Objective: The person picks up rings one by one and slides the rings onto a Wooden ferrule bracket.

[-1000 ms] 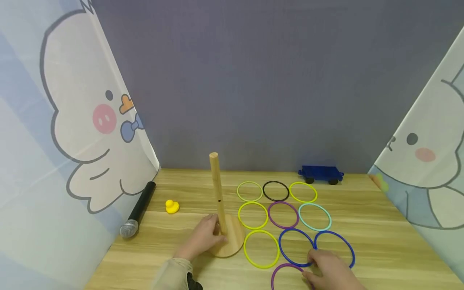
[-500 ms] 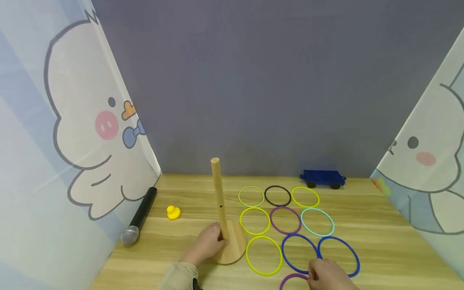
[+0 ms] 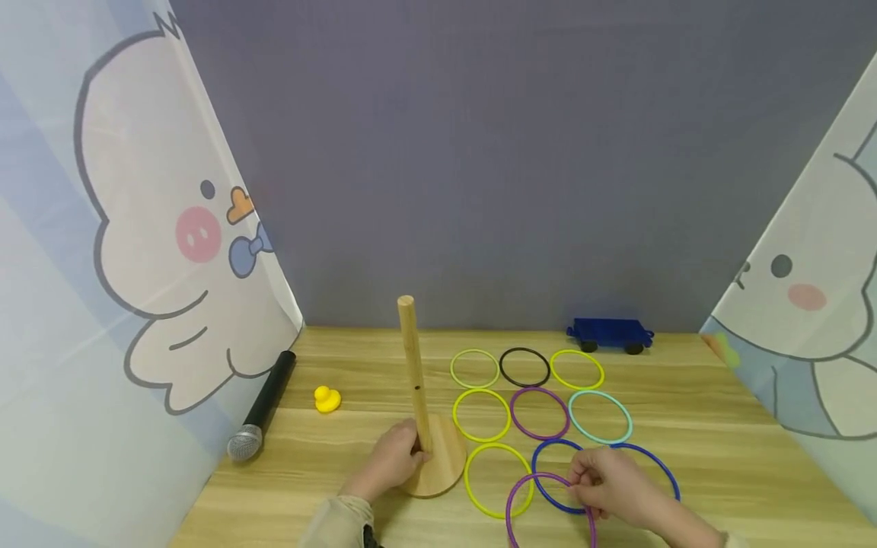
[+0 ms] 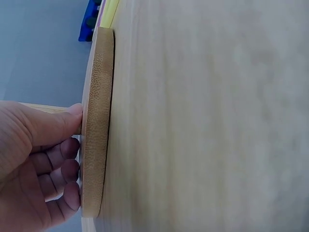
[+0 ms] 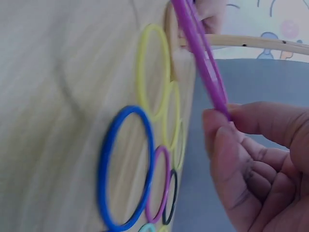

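Observation:
At the foot of the upright wooden post (image 3: 412,354), my left hand (image 3: 389,460) holds the stand, thumb and fingers around the post. The thumb tip and curled fingertips meet the round base (image 4: 98,125) in the left wrist view. My right hand (image 3: 617,483) pinches a purple ring (image 5: 203,65) between thumb and fingertips. That ring is raised and tilted above the table, overlapping a blue ring (image 5: 103,169) and a yellow ring (image 3: 467,476) in the head view. A second blue ring (image 3: 666,470) lies partly behind the right hand.
Beyond these lie several more rings in rows, among them a purple ring (image 3: 567,417), a turquoise ring (image 3: 630,422) and a black ring (image 3: 524,349). A blue toy wagon (image 3: 610,333) stands at the back. On the left are a yellow duck (image 3: 328,400) and a microphone (image 3: 271,399).
My right hand has taken hold of the near purple ring and lifted it up off the table. The left hand has stayed at the stand, settling closer around the post.

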The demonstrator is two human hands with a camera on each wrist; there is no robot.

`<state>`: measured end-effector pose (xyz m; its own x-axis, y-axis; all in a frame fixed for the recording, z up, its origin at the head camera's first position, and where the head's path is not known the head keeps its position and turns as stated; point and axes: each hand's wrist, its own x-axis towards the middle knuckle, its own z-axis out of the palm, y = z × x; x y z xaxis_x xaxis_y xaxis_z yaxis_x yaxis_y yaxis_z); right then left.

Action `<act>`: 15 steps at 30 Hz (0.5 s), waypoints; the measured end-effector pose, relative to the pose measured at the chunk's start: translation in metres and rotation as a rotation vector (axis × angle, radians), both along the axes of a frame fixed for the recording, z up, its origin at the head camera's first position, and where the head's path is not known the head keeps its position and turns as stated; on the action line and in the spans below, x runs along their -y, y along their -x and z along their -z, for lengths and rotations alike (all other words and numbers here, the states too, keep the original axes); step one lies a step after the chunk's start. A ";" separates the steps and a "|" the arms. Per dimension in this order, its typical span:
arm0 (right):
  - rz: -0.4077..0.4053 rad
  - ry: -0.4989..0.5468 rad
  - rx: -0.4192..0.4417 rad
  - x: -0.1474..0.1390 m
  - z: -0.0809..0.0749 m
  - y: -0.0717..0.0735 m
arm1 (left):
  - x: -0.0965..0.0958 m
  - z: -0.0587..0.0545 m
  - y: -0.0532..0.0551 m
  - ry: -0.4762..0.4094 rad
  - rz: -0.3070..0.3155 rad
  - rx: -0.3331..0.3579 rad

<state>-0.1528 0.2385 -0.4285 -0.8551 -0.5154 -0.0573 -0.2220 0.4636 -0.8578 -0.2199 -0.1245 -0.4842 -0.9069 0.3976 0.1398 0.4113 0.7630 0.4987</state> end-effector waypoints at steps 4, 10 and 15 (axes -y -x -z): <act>-0.003 0.080 0.050 0.009 -0.014 0.008 | 0.000 0.000 0.000 0.008 0.009 -0.018; -0.004 0.168 0.089 0.026 -0.040 0.018 | 0.000 0.001 -0.001 -0.005 0.019 -0.019; 0.001 0.225 0.034 0.038 -0.070 0.025 | 0.002 0.001 -0.001 -0.020 0.014 -0.033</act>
